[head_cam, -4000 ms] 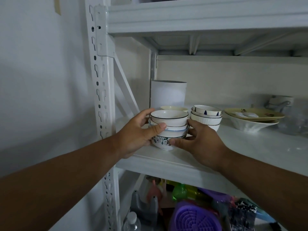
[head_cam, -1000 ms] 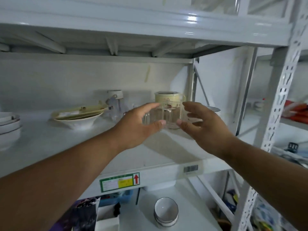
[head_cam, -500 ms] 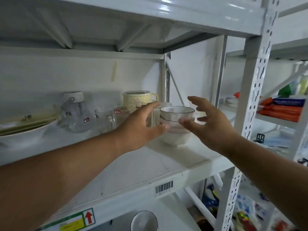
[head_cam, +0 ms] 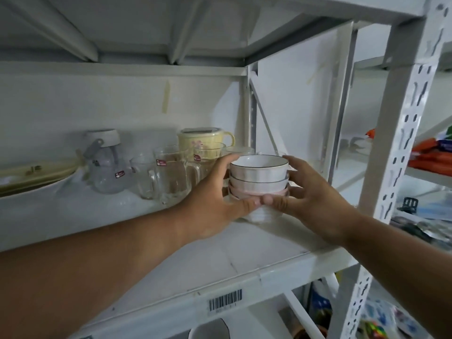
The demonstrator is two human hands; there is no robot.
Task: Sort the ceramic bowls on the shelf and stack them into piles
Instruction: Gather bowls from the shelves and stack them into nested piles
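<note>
While the stack of ceramic bowls [head_cam: 259, 178] is sitting near the right end of the shelf [head_cam: 244, 263], the left hand [head_cam: 215, 199] is curling round its left side and the right hand [head_cam: 310, 192] is gripping its right side, thumbs meeting at the front. Glass mugs [head_cam: 168, 177] and a yellow lidded cup [head_cam: 203, 143] are standing just left of the stack.

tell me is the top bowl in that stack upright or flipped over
Upright: the top bowl shows its open, dark-edged rim facing up, nested on the stack.
</note>
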